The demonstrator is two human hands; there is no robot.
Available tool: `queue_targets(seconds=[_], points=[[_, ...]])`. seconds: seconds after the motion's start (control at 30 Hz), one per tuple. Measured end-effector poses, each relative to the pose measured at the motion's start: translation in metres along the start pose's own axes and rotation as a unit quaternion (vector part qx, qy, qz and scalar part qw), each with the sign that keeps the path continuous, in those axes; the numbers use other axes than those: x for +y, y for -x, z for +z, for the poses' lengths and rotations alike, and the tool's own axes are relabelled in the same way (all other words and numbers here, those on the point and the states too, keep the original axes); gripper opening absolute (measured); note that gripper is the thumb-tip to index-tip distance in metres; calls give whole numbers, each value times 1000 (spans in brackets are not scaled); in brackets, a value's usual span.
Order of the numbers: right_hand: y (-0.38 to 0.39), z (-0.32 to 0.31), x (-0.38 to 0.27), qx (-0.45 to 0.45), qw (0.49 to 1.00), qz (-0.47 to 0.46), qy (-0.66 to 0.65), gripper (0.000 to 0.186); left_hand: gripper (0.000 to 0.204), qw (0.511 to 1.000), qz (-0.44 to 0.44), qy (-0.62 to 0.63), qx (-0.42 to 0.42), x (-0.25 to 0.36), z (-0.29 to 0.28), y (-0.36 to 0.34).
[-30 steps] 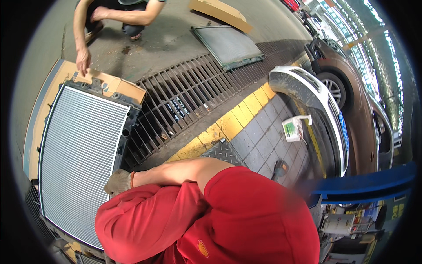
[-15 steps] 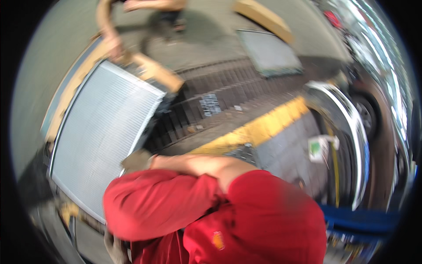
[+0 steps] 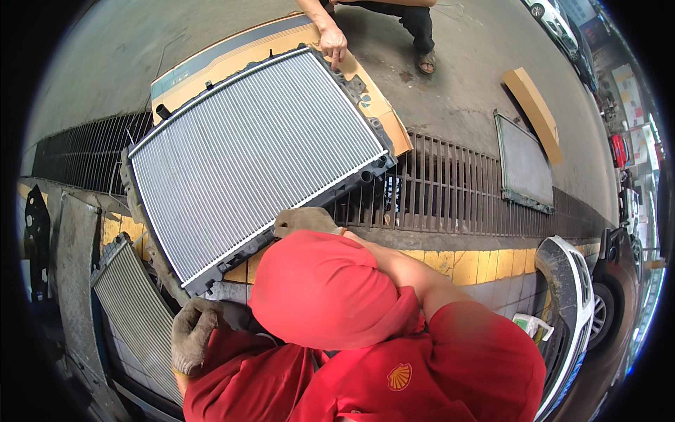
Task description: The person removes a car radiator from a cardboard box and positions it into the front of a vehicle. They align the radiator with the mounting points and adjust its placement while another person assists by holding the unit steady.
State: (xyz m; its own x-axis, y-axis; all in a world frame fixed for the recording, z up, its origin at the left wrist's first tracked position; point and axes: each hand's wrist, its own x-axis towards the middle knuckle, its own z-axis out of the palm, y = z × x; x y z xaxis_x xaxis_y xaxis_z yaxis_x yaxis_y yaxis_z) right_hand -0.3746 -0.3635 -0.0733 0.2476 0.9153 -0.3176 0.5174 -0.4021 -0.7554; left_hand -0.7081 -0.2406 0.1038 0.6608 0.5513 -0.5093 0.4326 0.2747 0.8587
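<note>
A large silver radiator [image 3: 260,162] with black end tanks lies slanted before me, partly over a flattened cardboard box [image 3: 394,130]. My right hand [image 3: 306,221], in a grey-brown work glove, is closed over the radiator's near edge; its fingertips are hard to make out. Close below the radiator's near-left corner is my left hand [image 3: 193,334], gloved too, its fingers curled with nothing visible in them. Another person's bare hand [image 3: 333,43] reaches down to the radiator's far corner, one finger pointing at or touching it. Red cloth hides part of my right forearm.
An older, dirty radiator [image 3: 133,295] stands at my left. A metal floor grating [image 3: 450,183] and a yellow stripe [image 3: 457,266] run across. To the right are a flat panel [image 3: 524,162], a long cardboard carton [image 3: 534,112], a white bumper [image 3: 573,281] and a dark car [image 3: 619,295].
The view has turned, so the radiator sits farther right and is sharper. My left hand has risen toward its near corner. My right hand stays at the near edge.
</note>
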Motion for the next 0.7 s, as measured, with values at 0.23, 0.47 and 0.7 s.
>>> queue_targets(seconds=[0.23,0.47,0.7], points=[[6,-2,13,54,921,-286,260,34,15,997,22,-72,-5,1,-11,-2],[9,-20,-42,-20,986,145,81,46,17,997,28,-56,-47,2,-10,1],[8,-13,-31,29,990,132,49,39,19,987,50,-112,-106,9,-12,4]])
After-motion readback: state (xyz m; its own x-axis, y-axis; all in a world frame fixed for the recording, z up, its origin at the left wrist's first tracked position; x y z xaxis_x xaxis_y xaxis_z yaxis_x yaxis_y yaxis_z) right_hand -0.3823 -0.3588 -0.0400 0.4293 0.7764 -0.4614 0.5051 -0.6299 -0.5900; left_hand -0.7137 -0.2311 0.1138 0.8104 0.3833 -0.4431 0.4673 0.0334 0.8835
